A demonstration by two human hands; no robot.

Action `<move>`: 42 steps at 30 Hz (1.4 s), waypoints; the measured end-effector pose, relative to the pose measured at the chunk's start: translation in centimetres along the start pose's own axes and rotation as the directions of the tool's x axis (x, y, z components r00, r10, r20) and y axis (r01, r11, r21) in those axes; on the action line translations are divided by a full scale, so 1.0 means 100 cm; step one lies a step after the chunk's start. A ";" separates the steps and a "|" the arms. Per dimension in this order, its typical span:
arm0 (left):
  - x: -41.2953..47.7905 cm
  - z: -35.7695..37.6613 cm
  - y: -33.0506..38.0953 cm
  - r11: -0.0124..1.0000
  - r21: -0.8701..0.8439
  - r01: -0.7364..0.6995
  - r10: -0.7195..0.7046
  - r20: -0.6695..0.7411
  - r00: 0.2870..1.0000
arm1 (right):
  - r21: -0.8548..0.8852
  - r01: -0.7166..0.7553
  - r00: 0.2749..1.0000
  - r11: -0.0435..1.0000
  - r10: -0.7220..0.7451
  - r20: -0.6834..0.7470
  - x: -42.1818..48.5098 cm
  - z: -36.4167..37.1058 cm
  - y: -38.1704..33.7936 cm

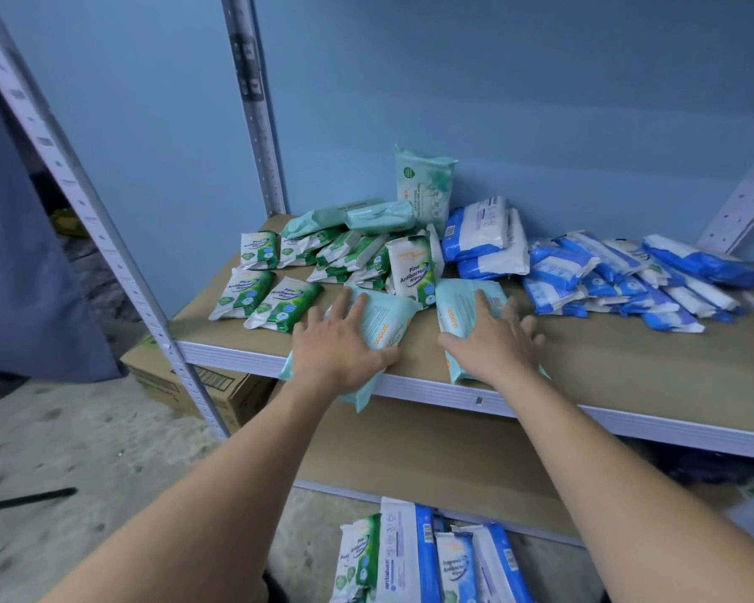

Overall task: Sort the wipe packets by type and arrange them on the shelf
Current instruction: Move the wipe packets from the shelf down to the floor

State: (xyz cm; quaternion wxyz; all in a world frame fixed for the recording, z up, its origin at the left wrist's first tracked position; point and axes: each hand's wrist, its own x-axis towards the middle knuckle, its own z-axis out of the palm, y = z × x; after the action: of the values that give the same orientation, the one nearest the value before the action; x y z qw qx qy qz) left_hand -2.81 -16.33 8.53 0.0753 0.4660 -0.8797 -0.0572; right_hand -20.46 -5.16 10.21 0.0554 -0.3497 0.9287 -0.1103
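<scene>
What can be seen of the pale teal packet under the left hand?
The pale teal packet is a soft, flat plastic pouch with orange lettering along one long side. It lies flat and slanted on the brown shelf board, its near end hanging over the board's white front edge. The left hand rests on top with fingers spread and straight, covering much of its middle. Its far end points toward the green packets.
</scene>
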 end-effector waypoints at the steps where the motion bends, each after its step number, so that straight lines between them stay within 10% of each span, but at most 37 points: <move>1: -0.001 0.000 0.000 1.000 0.002 -0.003 0.003 -0.002 1.000 | 0.006 0.002 1.000 1.000 -0.002 -0.028 -0.003 0.001 0.002; 16: -0.046 0.010 -0.005 0.991 -0.090 -0.098 0.075 -0.230 0.970 | 0.079 0.199 0.912 0.977 -0.155 -0.379 -0.104 0.034 0.052; 26: -0.132 0.063 -0.006 0.950 -0.155 -0.270 0.190 -0.398 0.898 | 0.144 0.257 0.955 0.956 -0.228 -0.191 -0.166 0.107 0.096; 42: -0.174 0.250 -0.012 0.959 -0.266 0.096 -0.017 0.285 0.958 | 0.032 -0.180 0.944 0.983 0.163 0.285 -0.137 0.238 0.152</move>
State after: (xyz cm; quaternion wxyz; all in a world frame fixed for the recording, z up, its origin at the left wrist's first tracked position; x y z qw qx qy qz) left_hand 3.16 -1.80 -17.62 0.0130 0.4631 -0.8510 -0.2474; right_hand -15.65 11.05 -16.22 0.2063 -0.2779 0.9347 -0.0807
